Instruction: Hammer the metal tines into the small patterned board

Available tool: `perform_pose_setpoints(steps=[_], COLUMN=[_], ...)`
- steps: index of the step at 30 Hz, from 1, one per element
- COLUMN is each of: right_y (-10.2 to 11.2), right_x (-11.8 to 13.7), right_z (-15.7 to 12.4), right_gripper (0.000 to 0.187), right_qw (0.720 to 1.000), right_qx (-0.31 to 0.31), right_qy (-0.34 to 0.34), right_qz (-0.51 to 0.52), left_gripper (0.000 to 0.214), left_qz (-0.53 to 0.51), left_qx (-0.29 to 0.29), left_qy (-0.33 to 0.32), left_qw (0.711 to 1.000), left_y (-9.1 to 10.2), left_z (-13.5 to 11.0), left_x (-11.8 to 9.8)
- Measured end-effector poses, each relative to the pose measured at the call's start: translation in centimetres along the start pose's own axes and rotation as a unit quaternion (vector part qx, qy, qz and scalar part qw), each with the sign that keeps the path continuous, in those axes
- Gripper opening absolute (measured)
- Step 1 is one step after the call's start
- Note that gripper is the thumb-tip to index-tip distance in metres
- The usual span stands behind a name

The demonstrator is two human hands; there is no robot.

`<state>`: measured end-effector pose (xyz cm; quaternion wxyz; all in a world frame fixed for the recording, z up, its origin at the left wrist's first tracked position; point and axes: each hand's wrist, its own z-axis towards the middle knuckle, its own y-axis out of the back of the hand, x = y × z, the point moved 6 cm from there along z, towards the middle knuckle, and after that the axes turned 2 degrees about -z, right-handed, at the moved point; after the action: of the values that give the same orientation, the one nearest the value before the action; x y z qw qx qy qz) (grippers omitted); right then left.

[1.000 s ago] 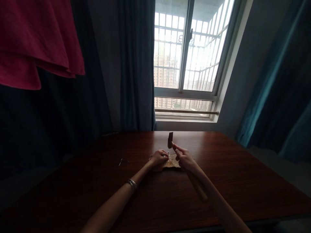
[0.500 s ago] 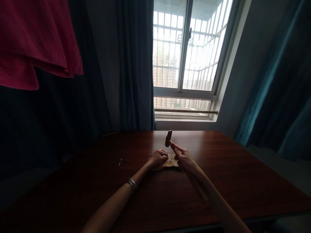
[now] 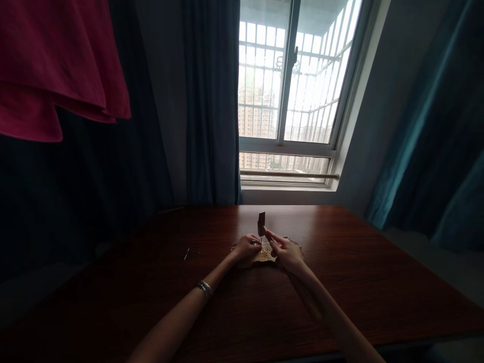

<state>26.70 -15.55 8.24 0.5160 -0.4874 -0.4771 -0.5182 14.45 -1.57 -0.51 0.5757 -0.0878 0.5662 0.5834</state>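
In the head view, the red-brown wooden bench [image 3: 363,282] spreads wide to your left and right. Your left hand [image 3: 245,247], fingers nearly closed, pinches one thin upright rod [image 3: 260,241] over one pale, hole-dotted piece [image 3: 265,254]; your right hand [image 3: 289,254] curls around one dark-headed, wooden-handled hammer [image 3: 261,224], raised just above the rod

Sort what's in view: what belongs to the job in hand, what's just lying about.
Part of the job:
hammer, in the right hand
slim upright rod, in the left hand
dotted, wavy-edged piece, by both hands

Apparently not in use:
thin metal item, on the table
pink cloth, hanging at upper left
blue curtain, left of the window
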Motion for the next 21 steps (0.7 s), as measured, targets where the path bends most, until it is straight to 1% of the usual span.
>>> perform_pose_setpoints(steps=[2,4,7,10,12,13,14,15,17,18,19,21], right_y=[0.2,0.5,1.4,2.8,3.6,3.7,3.7,3.4,2.7,2.4,2.2,2.2], right_x=[0.2,0.7,1.3,1.2,0.6,0.3,0.0,-0.3,-0.7,-0.8,-1.0,-1.3], right_z=[-0.5,-0.9,-1.5,-1.7,-1.8,-1.8,-1.9,-2.1,-2.6,-2.9,-3.2,-3.5], right_gripper=[0.054,0.054,0.04,0.027,0.021,0.019,0.017,0.018,0.023,0.025,0.028,0.033], right_qw=[0.999,0.995,0.98,0.957,0.936,0.924,0.912,0.9,0.877,0.869,0.866,0.872], right_qx=[-0.01,-0.022,-0.073,-0.148,-0.176,-0.172,-0.153,-0.119,-0.028,0.017,0.055,0.106], right_qy=[-0.006,-0.005,0.02,0.03,0.004,-0.021,-0.051,-0.085,-0.139,-0.156,-0.163,-0.155], right_qz=[0.039,0.101,0.187,0.248,0.305,0.34,0.376,0.411,0.46,0.469,0.469,0.452], left_gripper=[0.022,0.021,0.022,0.022,0.022,0.022,0.022,0.022,0.023,0.023,0.023,0.023], left_qz=[0.001,0.002,-0.002,0.0,0.002,0.003,0.003,0.002,-0.001,-0.002,-0.004,-0.006], left_qx=[-0.002,-0.005,-0.006,-0.003,0.001,0.003,0.003,0.002,0.0,-0.001,-0.002,-0.003], left_qy=[-0.001,0.005,0.014,0.019,0.024,0.026,0.028,0.029,0.026,0.023,0.02,0.017], left_qw=[1.0,1.0,1.0,1.0,1.0,1.0,1.0,1.0,1.0,1.0,1.0,1.0], left_y=[0.0,0.1,0.1,0.1,0.0,0.0,-0.1,-0.1,-0.1,-0.1,-0.1,0.0], left_z=[0.0,0.0,0.0,0.0,0.0,0.0,0.0,0.0,0.1,0.1,0.1,0.1], left_x=[0.0,0.0,0.0,0.1,0.4,0.5,0.6,0.6,0.7,0.7,0.7,0.6])
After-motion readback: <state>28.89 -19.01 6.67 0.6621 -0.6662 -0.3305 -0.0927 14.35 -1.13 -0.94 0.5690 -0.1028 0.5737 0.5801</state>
